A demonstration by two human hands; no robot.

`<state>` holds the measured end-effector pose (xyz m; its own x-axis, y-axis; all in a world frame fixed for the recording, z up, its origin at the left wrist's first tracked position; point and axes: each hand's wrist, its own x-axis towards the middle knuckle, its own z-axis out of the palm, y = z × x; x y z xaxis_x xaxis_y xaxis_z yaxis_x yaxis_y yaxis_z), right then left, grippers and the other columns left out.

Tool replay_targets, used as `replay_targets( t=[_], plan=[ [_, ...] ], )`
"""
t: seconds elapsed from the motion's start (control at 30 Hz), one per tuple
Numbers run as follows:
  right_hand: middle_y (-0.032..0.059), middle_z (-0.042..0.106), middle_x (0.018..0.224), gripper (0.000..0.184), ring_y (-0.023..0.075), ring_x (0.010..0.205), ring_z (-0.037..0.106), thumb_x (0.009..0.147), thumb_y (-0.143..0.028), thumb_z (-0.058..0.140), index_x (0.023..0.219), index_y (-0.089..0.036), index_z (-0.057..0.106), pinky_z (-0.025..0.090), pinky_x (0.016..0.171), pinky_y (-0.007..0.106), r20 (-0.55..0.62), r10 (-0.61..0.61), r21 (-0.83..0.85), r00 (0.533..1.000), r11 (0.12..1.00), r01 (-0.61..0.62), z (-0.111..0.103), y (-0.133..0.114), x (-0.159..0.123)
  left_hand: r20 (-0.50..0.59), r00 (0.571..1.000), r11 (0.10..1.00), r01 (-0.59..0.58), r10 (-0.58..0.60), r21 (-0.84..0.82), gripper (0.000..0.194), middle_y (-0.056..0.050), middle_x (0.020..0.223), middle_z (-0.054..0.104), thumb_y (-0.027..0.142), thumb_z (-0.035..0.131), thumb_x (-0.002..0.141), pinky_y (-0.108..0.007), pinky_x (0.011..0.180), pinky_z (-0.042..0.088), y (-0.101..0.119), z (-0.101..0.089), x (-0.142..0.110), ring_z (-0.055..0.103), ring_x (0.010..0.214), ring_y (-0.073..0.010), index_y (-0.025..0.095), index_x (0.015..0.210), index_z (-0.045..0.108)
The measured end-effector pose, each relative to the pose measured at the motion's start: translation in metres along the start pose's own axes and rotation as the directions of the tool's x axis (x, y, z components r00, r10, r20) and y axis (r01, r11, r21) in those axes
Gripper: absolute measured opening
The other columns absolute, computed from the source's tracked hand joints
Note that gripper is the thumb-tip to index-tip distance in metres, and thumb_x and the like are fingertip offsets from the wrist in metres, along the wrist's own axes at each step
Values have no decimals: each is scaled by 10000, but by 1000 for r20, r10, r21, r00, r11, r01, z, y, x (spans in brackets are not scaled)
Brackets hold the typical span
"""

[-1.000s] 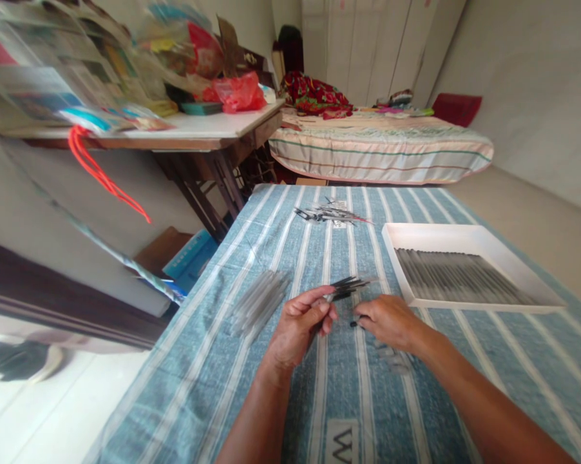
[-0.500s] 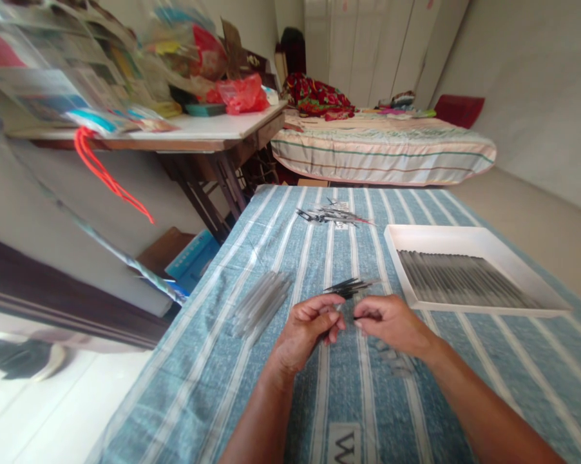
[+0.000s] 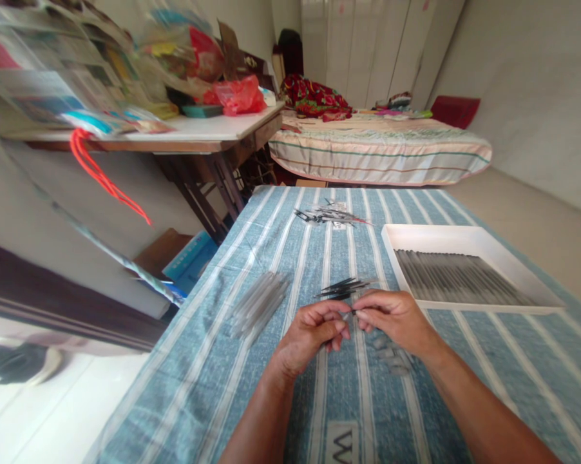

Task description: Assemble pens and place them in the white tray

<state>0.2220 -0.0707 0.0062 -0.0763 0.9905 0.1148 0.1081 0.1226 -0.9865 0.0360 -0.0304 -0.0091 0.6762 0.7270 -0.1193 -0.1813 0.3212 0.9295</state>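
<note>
My left hand [image 3: 322, 328] is closed in a pinch, with a slim pale piece only partly visible at its fingertips. Against it, the fingertips of my right hand [image 3: 390, 316] pinch a small dark piece [image 3: 353, 312]; fingers hide most of both pieces. Just beyond my hands lies a bunch of thin black sticks [image 3: 341, 288]. A heap of translucent grey tubes [image 3: 261, 303] rests to the left. Several small grey pieces [image 3: 391, 354] lie partly hidden under my right wrist.
On the right, a white shallow box [image 3: 469, 304] holds a row of dark-filled tubes [image 3: 459, 274]. Another loose pile of thin black sticks [image 3: 332, 215], one with a red end, lies farther back on the striped tablecloth [image 3: 213, 374]. A cluttered side table [image 3: 198, 135] stands at left.
My hands have come together, so their fingertips now meet where a gap was before. The dark piece in my right hand has moved left to the piece in my left.
</note>
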Motion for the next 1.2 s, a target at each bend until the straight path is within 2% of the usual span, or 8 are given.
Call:
replay_targets(
  t=[0.33, 0.73, 1.0, 1.2],
  plan=[
    [13, 616, 682, 162, 104, 562, 580, 816, -276, 568, 828, -158, 678, 484, 534, 230, 119, -67, -167, 991, 982, 87, -3, -6, 4, 16, 999, 998, 50, -50, 28, 242, -18, 656, 647, 276, 699, 726, -173, 415, 319, 2, 0, 0, 518, 450, -71, 146, 918, 627],
    [7, 601, 677, 149, 102, 564, 575, 830, -237, 548, 826, -162, 676, 470, 540, 221, 185, -101, -202, 977, 970, 138, -6, -5, 5, 14, 998, 997, 65, -65, 43, 244, -21, 650, 655, 276, 704, 711, -174, 411, 327, 1, 0, 1, 523, 443, -72, 142, 901, 630],
    [5, 591, 651, 167, 101, 596, 559, 832, -153, 520, 794, -159, 683, 446, 571, 216, 242, -157, -380, 957, 893, 243, -4, -13, 5, -6, 995, 989, 96, -96, 108, 194, -7, 634, 654, 254, 689, 710, -171, 408, 314, -1, 1, 1, 522, 438, -67, 145, 861, 633],
    [-6, 580, 638, 161, 93, 559, 552, 829, -151, 517, 808, -153, 677, 440, 560, 219, 234, -114, -359, 966, 913, 195, -3, -9, 4, -4, 994, 986, 105, -106, 130, 171, -18, 647, 668, 250, 663, 732, -170, 403, 310, 0, 1, 0, 524, 430, -66, 138, 856, 630]
  ],
)
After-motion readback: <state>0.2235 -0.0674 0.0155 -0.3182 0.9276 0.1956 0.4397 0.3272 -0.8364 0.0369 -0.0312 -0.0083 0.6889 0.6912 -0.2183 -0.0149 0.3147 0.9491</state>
